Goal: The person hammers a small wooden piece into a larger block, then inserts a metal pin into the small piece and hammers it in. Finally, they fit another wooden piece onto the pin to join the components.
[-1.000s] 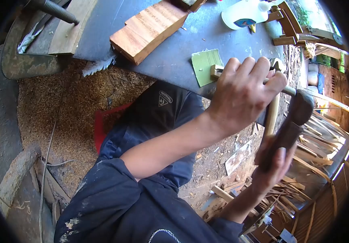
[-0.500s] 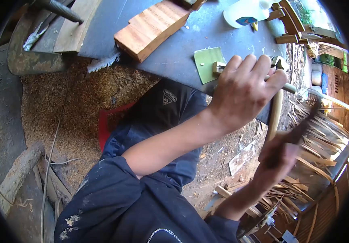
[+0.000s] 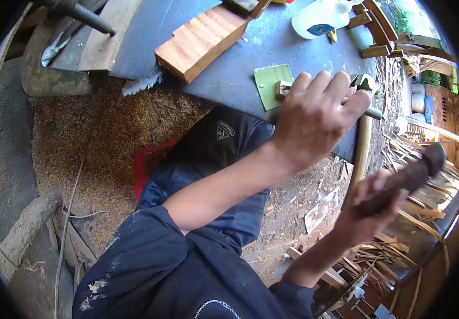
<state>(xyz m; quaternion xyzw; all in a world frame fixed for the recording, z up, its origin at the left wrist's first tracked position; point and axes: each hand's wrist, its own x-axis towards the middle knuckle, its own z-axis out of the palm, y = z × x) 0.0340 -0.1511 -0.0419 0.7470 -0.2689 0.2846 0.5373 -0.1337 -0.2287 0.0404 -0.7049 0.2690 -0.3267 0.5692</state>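
My left hand is closed around a grey metal rod at the bench edge, and the rod's end sticks out on the right. A small wooden block shows on the other side of that hand, over a green sheet. Beside the knuckles is a metal piece whose form I cannot make out. Lower right, my right hand grips a dark, blurred hammer-like tool, raised apart from the rod.
On the dark bench lie a reddish wood block and a white bottle. A rusty clamp sits at upper left. A curved pale wooden piece stands beside the bench edge. Wood strips are piled at right.
The tool in my right hand has swung, its head now lower and farther right. My left hand has barely shifted and still holds the rod.
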